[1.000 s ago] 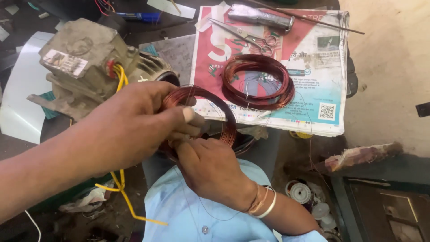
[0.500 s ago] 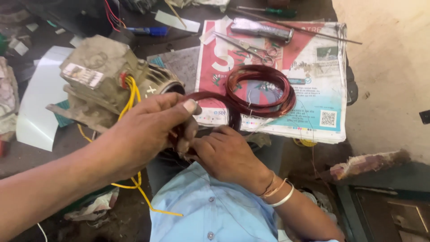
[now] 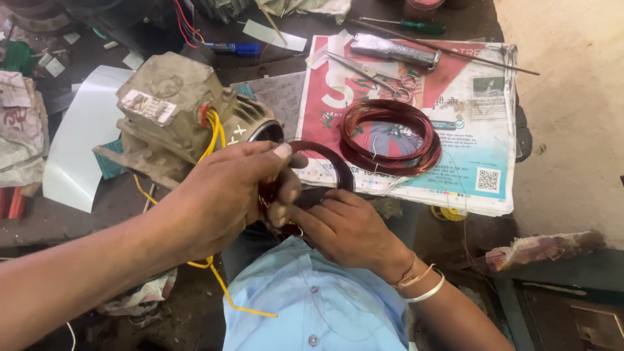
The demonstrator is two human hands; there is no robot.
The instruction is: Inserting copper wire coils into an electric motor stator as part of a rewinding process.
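Gripping a copper coil (image 3: 328, 158), both hands, left hand (image 3: 224, 195) and right hand (image 3: 348, 227), apparently pinch it.

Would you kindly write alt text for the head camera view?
Both hands, left hand and right hand, hold a copper wire coil above a cluttered workbench. Behind sit a grey motor housing with yellow wires and a second coil on newspaper.

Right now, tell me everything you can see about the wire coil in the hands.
The held coil is a ring of thin reddish-brown wire, copper by its look, wound in many turns. Its lower part is hidden behind the left hand, whose thumb and fingers pinch it, and the right hand. Its upper arc overlaps the newspaper.
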